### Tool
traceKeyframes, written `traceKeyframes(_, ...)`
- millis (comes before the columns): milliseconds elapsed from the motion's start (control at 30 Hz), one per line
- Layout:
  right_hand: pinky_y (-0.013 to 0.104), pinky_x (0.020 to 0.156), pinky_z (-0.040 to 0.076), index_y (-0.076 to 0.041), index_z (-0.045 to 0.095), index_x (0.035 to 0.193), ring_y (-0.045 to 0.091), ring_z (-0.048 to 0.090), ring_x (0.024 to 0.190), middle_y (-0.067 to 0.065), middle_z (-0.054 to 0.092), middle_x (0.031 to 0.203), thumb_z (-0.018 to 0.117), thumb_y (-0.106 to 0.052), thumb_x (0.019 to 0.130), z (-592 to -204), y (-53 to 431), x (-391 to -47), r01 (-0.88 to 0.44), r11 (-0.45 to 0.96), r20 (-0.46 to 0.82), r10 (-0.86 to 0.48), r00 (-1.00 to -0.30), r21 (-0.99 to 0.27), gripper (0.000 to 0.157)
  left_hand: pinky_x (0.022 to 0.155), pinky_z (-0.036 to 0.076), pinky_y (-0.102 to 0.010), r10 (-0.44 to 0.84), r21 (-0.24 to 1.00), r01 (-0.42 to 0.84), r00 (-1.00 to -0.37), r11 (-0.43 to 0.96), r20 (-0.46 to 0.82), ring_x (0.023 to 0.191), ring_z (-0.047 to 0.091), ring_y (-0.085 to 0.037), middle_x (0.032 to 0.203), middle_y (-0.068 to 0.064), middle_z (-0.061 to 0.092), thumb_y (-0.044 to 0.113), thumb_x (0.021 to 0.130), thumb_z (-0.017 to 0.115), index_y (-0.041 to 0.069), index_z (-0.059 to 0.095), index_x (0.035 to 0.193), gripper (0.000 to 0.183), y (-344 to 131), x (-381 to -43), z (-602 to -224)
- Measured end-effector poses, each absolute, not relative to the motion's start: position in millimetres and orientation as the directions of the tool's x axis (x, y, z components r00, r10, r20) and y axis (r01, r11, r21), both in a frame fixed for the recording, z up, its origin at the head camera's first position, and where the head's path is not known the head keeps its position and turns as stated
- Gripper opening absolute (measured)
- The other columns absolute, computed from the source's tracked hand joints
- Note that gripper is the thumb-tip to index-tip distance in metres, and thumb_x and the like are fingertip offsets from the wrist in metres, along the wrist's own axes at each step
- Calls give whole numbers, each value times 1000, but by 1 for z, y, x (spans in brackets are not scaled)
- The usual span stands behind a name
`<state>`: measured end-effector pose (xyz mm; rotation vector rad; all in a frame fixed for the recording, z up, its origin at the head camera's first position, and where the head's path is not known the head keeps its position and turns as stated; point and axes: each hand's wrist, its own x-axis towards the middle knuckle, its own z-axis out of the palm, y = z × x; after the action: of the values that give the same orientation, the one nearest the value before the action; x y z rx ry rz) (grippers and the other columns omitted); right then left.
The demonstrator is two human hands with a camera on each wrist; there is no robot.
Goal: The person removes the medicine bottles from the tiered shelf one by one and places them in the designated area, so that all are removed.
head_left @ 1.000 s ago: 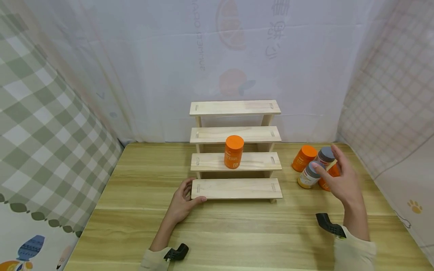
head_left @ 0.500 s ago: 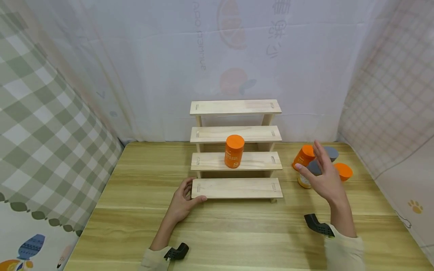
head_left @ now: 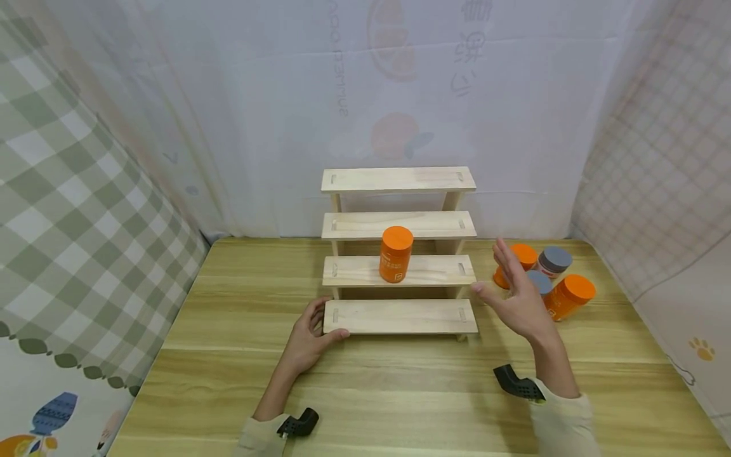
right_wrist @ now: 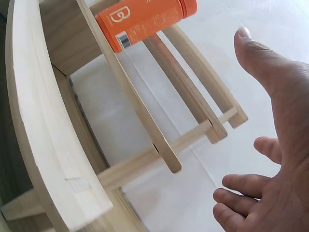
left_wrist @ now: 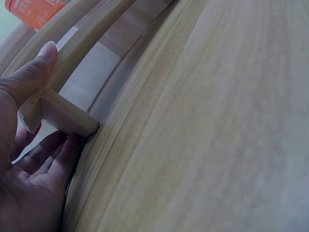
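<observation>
A four-step wooden display rack (head_left: 400,316) stands on the table. An orange jar (head_left: 396,255) with an orange lid is upright on its second step from the bottom. My left hand (head_left: 306,339) holds the left end of the lowest step; in the left wrist view the thumb (left_wrist: 41,65) lies on the board's front edge and the fingers reach beside the leg. To the right of the rack, my right hand (head_left: 516,301) hangs with thumb and fingers spread and nothing between them. The right wrist view shows the orange jar (right_wrist: 145,19) beyond that hand.
Behind my right hand several jars are grouped on the table: an orange jar (head_left: 565,298) at the right, another orange jar (head_left: 523,255) at the back, and grey-lidded jars (head_left: 554,260) between them. A white curtain (head_left: 257,127) hangs close behind the rack.
My right hand has moved left, away from over the grouped jars and toward the rack's right end, staying spread. My left hand keeps its hold on the lowest step.
</observation>
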<state>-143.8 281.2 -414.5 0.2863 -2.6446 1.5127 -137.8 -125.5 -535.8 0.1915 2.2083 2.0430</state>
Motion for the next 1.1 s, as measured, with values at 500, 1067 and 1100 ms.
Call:
traceKeyframes(500, 62, 123, 20, -29, 9, 166, 37, 19, 158, 9, 17, 172, 76, -19, 95, -421, 253, -147, -236, 460, 161, -196, -967, -856, 98, 90, 56, -23, 186, 996, 42, -982, 78, 26, 123, 58, -21, 139, -15, 57, 13, 81, 89, 15, 47, 146, 77, -126, -140, -532)
traceKeyframes(1067, 59, 125, 21, -30, 18, 165, 33, 23, 158, 5, 24, 171, 78, -20, 93, -420, 218, -156, -306, 425, 215, -248, -944, -852, 95, 93, 54, -21, 171, 998, -9, -985, 62, -19, 130, 53, -29, 145, -16, 52, 11, 81, 88, 11, 38, 154, 89, -126, -137, -537)
traceKeyframes(1100, 58, 125, 22, -30, 18, 165, 32, 24, 158, 5, 25, 170, 79, -21, 93, -420, 214, -157, -305, 422, 211, -256, -944, -854, 95, 93, 54, -21, 172, 998, -8, -985, 62, -19, 130, 53, -29, 145, -16, 52, 11, 81, 88, 10, 38, 155, 89, -125, -137, -537)
